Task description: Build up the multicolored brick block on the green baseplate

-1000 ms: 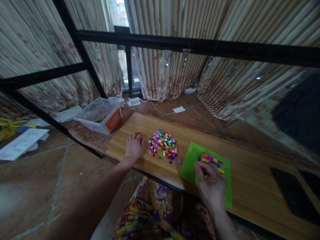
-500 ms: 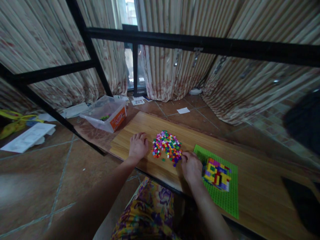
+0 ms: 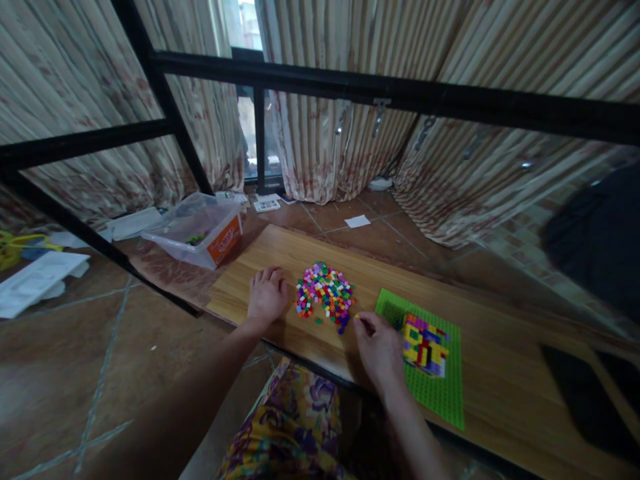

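Note:
A heap of small multicoloured toy bricks [image 3: 325, 290] lies on the wooden tabletop between my two hands. Just left of it, my left hand [image 3: 267, 293] rests palm down on the wood, fingers loosely bent and holding nothing. My right hand [image 3: 380, 347] is at the heap's right side, thumb and forefinger pinched on a small yellow toy brick [image 3: 357, 317]. Right of that hand lies a green studded baseplate [image 3: 435, 400]. Attached to it is a block of yellow, purple, red and other bricks [image 3: 425, 343], its left edge close to my knuckles.
A clear plastic tub [image 3: 193, 230] with an orange label and some green pieces inside stands beyond the table's left end. Dark flat objects [image 3: 583, 393] lie at the table's right. A black metal frame [image 3: 350, 83] crosses in front of curtains. White trays [image 3: 37, 283] sit on the floor.
My right hand has drawn back slightly from the heap towards the baseplate, and a yellow brick now shows at its fingertips. My left hand stays in place. The view has turned slightly right.

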Tool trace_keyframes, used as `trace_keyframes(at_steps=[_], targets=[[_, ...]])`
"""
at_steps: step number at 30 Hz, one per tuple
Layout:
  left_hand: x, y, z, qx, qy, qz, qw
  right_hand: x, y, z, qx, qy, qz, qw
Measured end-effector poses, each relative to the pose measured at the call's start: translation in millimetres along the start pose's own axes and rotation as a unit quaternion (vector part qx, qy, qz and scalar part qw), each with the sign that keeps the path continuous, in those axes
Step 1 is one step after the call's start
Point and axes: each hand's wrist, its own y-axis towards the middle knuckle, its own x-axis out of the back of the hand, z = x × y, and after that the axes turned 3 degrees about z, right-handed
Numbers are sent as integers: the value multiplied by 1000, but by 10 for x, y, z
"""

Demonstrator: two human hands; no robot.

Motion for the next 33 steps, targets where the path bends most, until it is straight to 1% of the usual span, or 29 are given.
trace_keyframes(at_steps=[3, 5, 8, 10, 12, 15, 20, 27, 33], targets=[[-13, 10, 10, 2, -3, -2, 1000, 185, -225, -67, -53, 99, -3, 994], [-12, 15, 9, 1, -4, -3, 1000, 329, -362, -162, -85, 126, -25, 988], [-4, 20, 4, -1, -1, -2, 1000, 560, -488, -335, -123, 111, -71, 984], [-1, 22, 6, -1, 2, -2, 1000, 691, -503, -436, -137, 85, -99, 982], [-4, 26, 10, -5, 1, -4, 1000, 774, -474, -513, -137, 53, -117, 982], [-11, 33, 18, -11, -1, -7, 1000, 796, -394, -579, -126, 2, -132, 983], [-18, 39, 26, -12, 5, -11, 1000, 706, -298, -606, -123, -55, -143, 981], [-22, 35, 26, -13, 4, -8, 1000, 696, -249, -599, -145, -48, -128, 980], [-8, 31, 7, -8, -5, -3, 1000, 751, -304, -599, -147, -18, -131, 980]])
